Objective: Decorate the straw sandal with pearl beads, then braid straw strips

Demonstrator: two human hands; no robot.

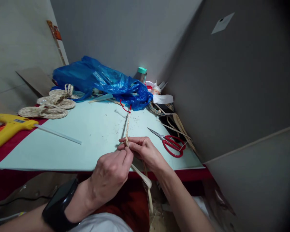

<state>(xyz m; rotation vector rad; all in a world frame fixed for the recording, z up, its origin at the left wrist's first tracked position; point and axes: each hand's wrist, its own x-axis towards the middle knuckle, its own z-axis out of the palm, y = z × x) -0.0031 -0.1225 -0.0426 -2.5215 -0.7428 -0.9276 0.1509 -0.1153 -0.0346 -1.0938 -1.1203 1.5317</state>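
Note:
A thin braid of pale straw (127, 124) runs from a red tie near the blue bag toward me across the light green board (91, 129). My left hand (110, 172), with a black watch on its wrist, is closed in a pinch on the near end of the braid. Touching it from the right, my right hand (145, 151) is also closed on the braid and its loose strips. Loose straw strips (145, 180) hang down from both hands past the table's edge.
Red-handled scissors (170, 141) lie just right of my hands. A yellow glue gun (11, 127) with its glue stick lies at the left. Coiled braided straw pieces (50, 104), a blue plastic bag (101, 80), a green-capped bottle (141, 74) and a phone (164, 109) sit behind. Grey walls close the right.

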